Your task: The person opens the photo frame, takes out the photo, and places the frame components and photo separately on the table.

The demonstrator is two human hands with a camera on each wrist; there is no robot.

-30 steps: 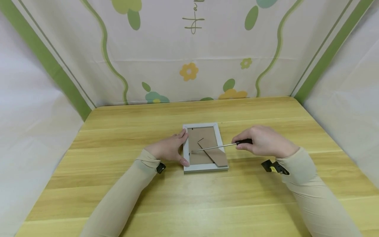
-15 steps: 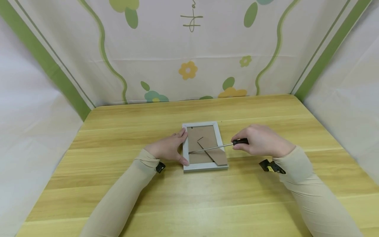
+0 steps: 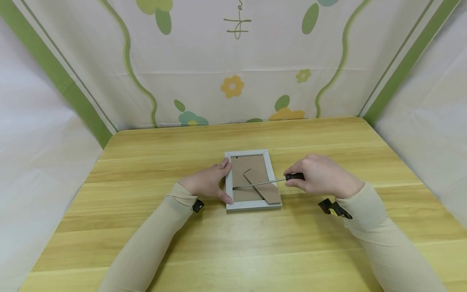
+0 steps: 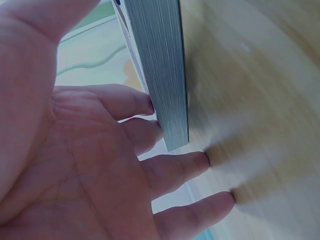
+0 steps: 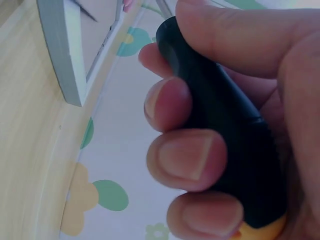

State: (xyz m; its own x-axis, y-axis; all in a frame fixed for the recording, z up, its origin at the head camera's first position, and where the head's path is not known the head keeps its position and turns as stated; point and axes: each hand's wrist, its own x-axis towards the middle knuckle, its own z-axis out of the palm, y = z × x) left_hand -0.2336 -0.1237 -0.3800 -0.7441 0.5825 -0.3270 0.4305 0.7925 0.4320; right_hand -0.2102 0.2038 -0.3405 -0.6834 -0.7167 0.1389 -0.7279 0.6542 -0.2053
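A picture frame (image 3: 270,168) with a pale grey border lies face down on the table, its brown backing board (image 3: 243,164) up. A brown stand leg (image 3: 269,194) crosses the board's lower right. My left hand (image 3: 206,181) touches the frame's left side, thumb near the lower corner; in the left wrist view its fingers reach out straight, two of them at the frame's side edge (image 4: 162,65). My right hand (image 3: 326,175) grips the black handle of a screwdriver (image 3: 294,176). Its long metal shaft slants over the board, the tip at the dark tab on the inner left edge.
The wood-grain table (image 3: 233,251) stretches around the frame on all sides. A white cloth (image 3: 197,93) with flowers and green bands hangs behind the table's far edge. Each wrist wears a black strap device (image 3: 198,206).
The screwdriver's tip has moved a little left, from the board to the tab at the inner left edge, and my right hand has shifted left with it. The left hand stays in place.
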